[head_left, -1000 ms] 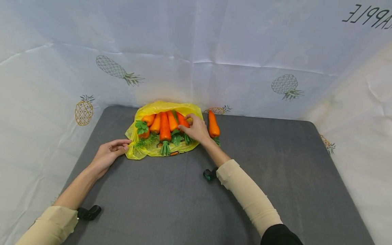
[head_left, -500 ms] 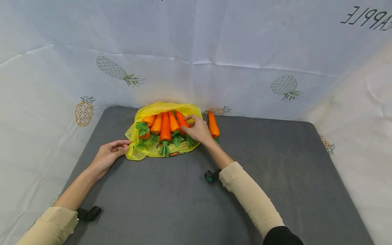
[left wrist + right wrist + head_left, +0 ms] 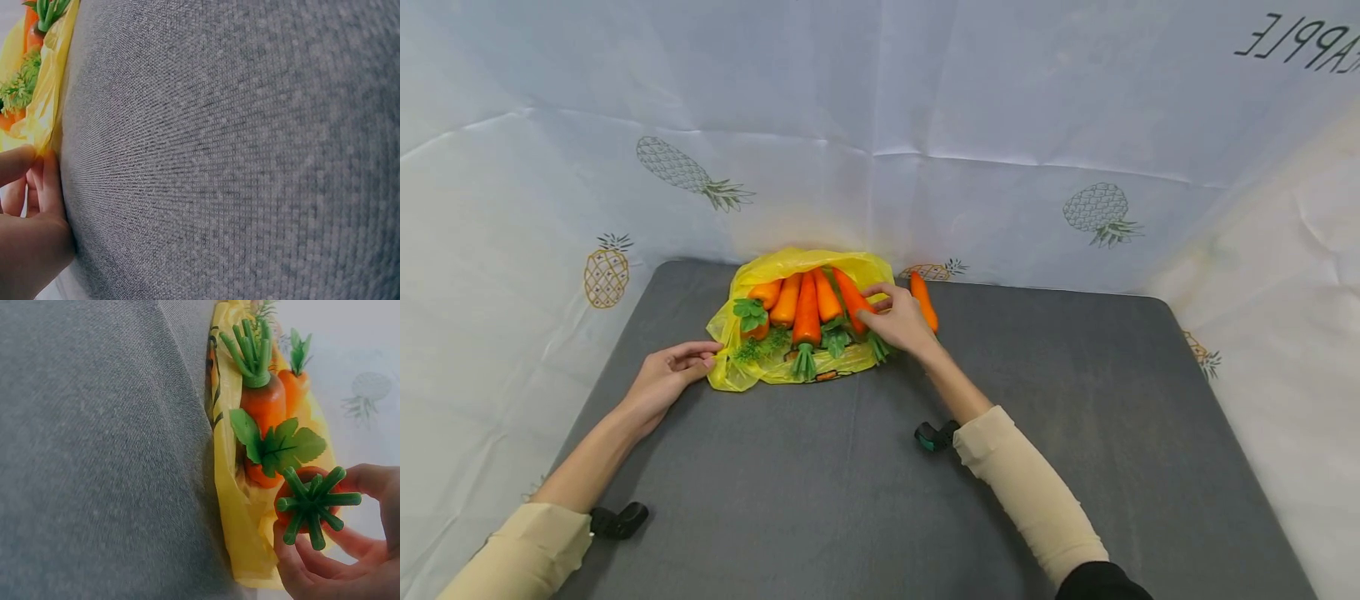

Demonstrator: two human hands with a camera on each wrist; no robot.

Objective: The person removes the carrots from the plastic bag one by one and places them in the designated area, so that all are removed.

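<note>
At the bag's left edge, my left hand [image 3: 662, 377] pinches the yellow plastic bag [image 3: 775, 265] between thumb and fingers. The left wrist view also has the bag's rim [image 3: 51, 94] at the fingertips. Inside the wide bag mouth lie several orange carrots [image 3: 806, 308] with green tops of differing shapes. My right hand [image 3: 904, 321] grips the rightmost carrot [image 3: 852, 298] in the bag. In the right wrist view its stubby green stems [image 3: 312, 503] face the camera, with thumb and fingers around its crown. The back of the bag's contents is hidden.
Another orange carrot [image 3: 922, 300] lies on the grey tabletop [image 3: 820, 483], outside the bag, just behind my right hand and partly covered by it. A white cloth [image 3: 880, 100] printed with pineapples rises along the table's back edge. Each wrist carries a small black camera [image 3: 619, 521].
The right hand has moved a little to the right. Its carrot has shifted right with it, tilting more and parting from the neighbouring carrot. The left hand has stayed on the bag's edge.
</note>
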